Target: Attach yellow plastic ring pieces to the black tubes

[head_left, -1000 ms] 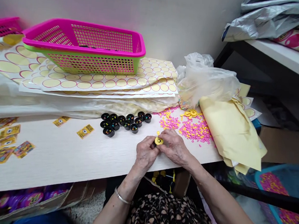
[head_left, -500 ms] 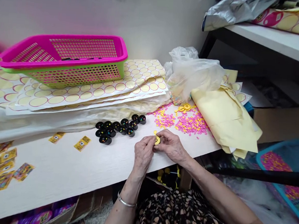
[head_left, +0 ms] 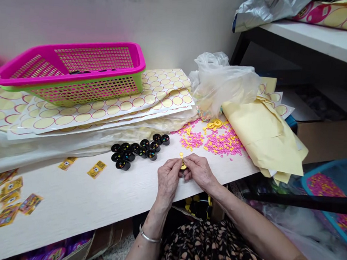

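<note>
Between my two hands, just above the front edge of the white table (head_left: pixel 97 200), is a small round yellow piece (head_left: pixel 183 166) with a dark ring at its middle. My left hand (head_left: pixel 169 177) pinches its left side. The fingers of my right hand (head_left: pixel 198 171) close on it from the right and cover part of it. Just beyond my fingertips lies a little yellow bit (head_left: pixel 181 154). Farther back are scattered pink and yellow beads (head_left: pixel 224 141), with larger yellow ring pieces (head_left: pixel 215 124) among them. To the left stand several black cups (head_left: pixel 128 155) with coloured bits inside.
A pink and green basket (head_left: pixel 87 88) rests on sticker sheets (head_left: pixel 165 84) at the back. Small gold packets (head_left: pixel 11 198) lie at left. A plastic bag (head_left: pixel 227 82) and folded yellow paper (head_left: pixel 265 132) stand behind right. A shelf (head_left: pixel 316 41) juts in at upper right.
My right fingers have shifted over the top of the yellow piece, hiding more of it. Both hands still hold it. The view has moved slightly.
</note>
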`<action>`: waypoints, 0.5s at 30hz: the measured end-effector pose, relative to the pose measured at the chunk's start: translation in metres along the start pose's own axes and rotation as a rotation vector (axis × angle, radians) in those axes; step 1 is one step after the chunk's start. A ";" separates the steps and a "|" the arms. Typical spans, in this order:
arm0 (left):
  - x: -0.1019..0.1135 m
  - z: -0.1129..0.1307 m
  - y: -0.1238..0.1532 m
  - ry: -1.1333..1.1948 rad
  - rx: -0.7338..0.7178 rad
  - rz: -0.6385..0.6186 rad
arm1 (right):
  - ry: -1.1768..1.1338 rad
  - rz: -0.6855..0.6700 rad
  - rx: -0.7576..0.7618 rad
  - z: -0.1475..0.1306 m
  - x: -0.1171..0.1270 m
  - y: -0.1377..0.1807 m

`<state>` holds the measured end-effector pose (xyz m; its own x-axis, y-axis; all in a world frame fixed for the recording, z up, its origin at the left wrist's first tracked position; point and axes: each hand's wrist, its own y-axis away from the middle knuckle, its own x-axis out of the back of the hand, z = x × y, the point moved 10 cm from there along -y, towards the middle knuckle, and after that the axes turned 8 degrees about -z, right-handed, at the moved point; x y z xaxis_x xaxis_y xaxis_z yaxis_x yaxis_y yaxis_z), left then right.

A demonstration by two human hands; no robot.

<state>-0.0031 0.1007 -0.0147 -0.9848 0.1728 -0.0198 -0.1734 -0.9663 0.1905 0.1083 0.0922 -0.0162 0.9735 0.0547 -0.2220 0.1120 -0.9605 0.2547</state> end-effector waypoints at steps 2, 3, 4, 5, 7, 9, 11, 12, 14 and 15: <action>0.000 0.000 0.000 0.019 0.002 0.006 | -0.010 -0.002 -0.014 0.001 -0.001 0.001; 0.000 0.000 0.001 0.027 0.007 0.009 | -0.022 -0.008 -0.028 0.002 -0.002 0.001; 0.000 0.000 0.001 0.036 0.014 0.012 | -0.034 -0.016 -0.041 0.003 -0.003 0.002; 0.001 -0.001 0.002 0.046 0.023 0.017 | -0.043 -0.022 -0.050 0.004 -0.004 0.002; 0.001 -0.002 0.002 0.067 0.042 0.019 | -0.040 -0.023 -0.055 0.004 -0.005 0.001; 0.000 -0.003 0.003 0.086 0.056 0.022 | -0.013 -0.008 -0.062 0.004 -0.005 0.001; 0.000 -0.003 0.002 0.095 0.060 0.026 | 0.031 0.017 -0.077 0.003 -0.005 0.000; 0.000 -0.003 0.002 0.095 0.059 0.028 | 0.054 0.031 -0.078 0.003 -0.005 0.000; 0.000 -0.002 0.002 0.095 0.047 0.037 | 0.093 0.059 -0.061 0.000 -0.004 0.000; 0.001 -0.002 0.002 0.095 0.038 0.044 | 0.098 0.071 -0.053 0.000 -0.003 0.001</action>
<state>-0.0040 0.0985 -0.0161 -0.9886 0.1098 -0.1035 -0.1311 -0.9643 0.2301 0.1051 0.0916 -0.0150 0.9939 0.0164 -0.1094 0.0505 -0.9473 0.3165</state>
